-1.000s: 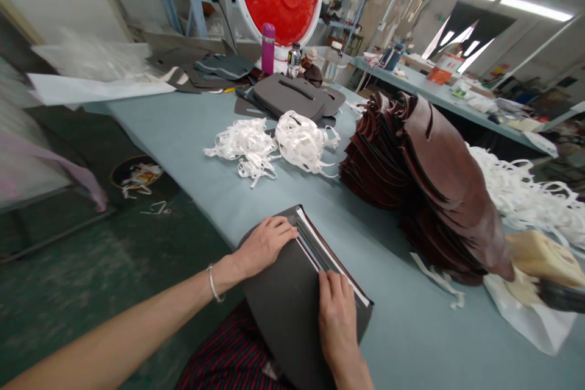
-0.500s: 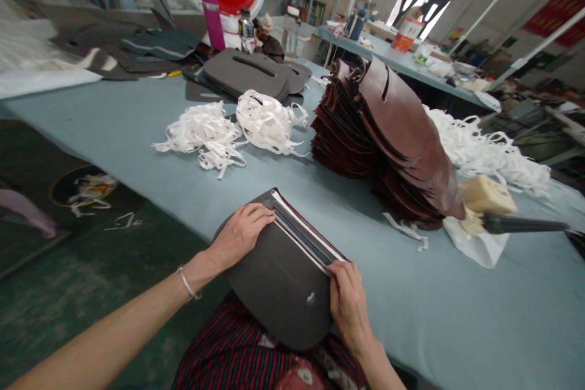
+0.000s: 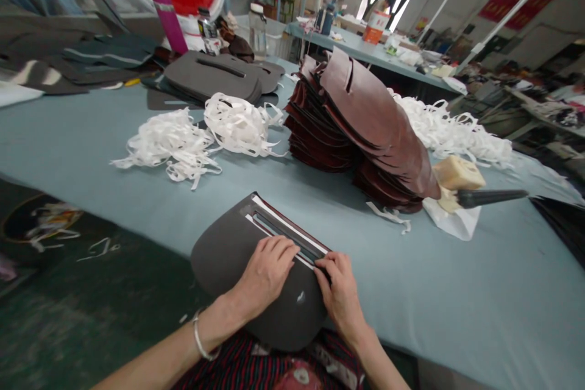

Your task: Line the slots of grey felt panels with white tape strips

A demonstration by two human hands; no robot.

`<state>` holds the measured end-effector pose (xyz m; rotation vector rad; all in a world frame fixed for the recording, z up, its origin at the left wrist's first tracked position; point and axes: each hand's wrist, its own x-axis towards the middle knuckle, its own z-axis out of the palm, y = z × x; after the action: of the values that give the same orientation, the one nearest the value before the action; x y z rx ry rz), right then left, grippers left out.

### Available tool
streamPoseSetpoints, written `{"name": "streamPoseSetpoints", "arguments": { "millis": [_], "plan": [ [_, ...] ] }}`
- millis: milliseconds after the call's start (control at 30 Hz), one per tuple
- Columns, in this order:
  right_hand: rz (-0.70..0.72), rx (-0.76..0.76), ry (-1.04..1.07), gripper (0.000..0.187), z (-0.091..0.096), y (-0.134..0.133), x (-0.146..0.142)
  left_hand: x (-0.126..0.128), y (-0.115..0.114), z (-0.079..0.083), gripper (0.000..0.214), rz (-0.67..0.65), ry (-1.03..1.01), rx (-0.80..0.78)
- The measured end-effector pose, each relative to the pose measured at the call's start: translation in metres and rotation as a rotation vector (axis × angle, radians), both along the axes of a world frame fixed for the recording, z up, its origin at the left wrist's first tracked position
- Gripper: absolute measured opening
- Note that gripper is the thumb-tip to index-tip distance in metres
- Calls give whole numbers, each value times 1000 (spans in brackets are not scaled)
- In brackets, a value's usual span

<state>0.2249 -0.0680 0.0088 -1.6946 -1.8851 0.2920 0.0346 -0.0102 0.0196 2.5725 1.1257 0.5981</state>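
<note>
A dark grey, rounded leather panel [image 3: 223,250] rests over the table's front edge and my lap. Brown shows along its far edge, and a long slot is bordered by white strips [image 3: 292,223]. My left hand [image 3: 269,271] lies across the panel, with its fingertips pinching the slot's near edge around the middle. At the slot's right end, my right hand [image 3: 340,286] grips the panel between thumb and fingers. Both hands are closed on the panel; the undersides of the fingers are hidden.
Beyond the panel are piles of white tape [image 3: 167,140] and a tall stack of brown leather pieces [image 3: 375,116]. A black-handled brush [image 3: 491,197] lies by a yellowish block [image 3: 459,172] at right. Grey panels [image 3: 210,76] and a purple bottle [image 3: 168,18] stand farther back.
My left hand has slid from the slot's left end toward its middle, nearer my right hand. The right hand stays at the right end. The view has shifted to the right.
</note>
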Motion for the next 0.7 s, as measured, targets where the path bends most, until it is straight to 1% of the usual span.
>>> {"name": "streamPoseSetpoints", "arguments": {
  "millis": [100, 167, 200, 267, 367, 433, 533, 633, 700],
  "plan": [
    [15, -57, -129, 8, 1, 5, -2, -4, -1, -9, 29, 100, 13, 0],
    [17, -90, -194, 10, 1, 10, -6, -15, 4, -17, 32, 175, 2, 7],
    [19, -97, -224, 11, 2, 12, -9, -21, 7, -20, 32, 192, -8, 6],
    [26, -90, -291, 12, 2, 16, -16, -34, 15, -24, 30, 189, -32, 2],
    [15, -46, -376, 16, 3, 21, -26, -45, 21, -24, 27, 172, -47, 4],
    [-7, -28, -368, 18, 2, 22, -31, -46, 22, -23, 26, 163, -48, 11],
    [-35, -42, -305, 16, 1, 23, -34, -43, 19, -24, 27, 163, -54, 17],
    [-5, -32, -294, 13, 0, 23, -37, -40, 16, -25, 29, 150, -66, 22],
    [27, -7, -308, 15, -1, 24, -39, -38, 14, -24, 29, 116, -83, 9]
  ]
}}
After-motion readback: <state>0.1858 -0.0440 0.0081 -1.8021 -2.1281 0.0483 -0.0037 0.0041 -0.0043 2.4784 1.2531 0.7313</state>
